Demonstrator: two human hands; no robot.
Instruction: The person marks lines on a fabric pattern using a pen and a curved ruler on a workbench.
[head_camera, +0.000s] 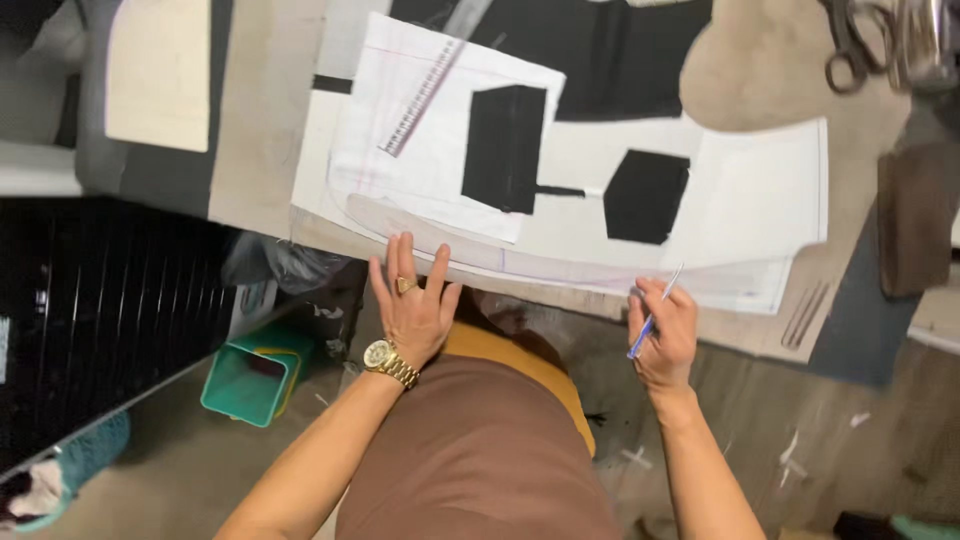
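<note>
Nearest the body, the left hand (413, 305) lay flat w/ fingers spread, pressing a clear curved ruler (440, 235) onto white pattern paper (740, 190) at the table (255, 150)'s near edge. It wore a gold ring & a gold wristwatch (390, 362). The right hand (663, 335) was closed round a blue pen (653, 315), pinched betw. thumb & fingers, tip touching the paper's near edge, to the right of the ruler.

The ruler was see-through & hard to trace; its right end faded into the paper. Further in, 2 matte black cut pieces sat on the paper: a rectangular one (503, 148) w/ a thin tail, and a hexagon-ish one (646, 195) apart to its right. A straight clear ruler (425, 90) w/ fine markings lay diagonally on a smaller white sheet behind.

Toward the far edge, a large black fabric piece (600, 55) was cut off by the frame. Far right corner: metal scissors (870, 40), blurred & partly out of view. No packages or labels could be made out.
</note>
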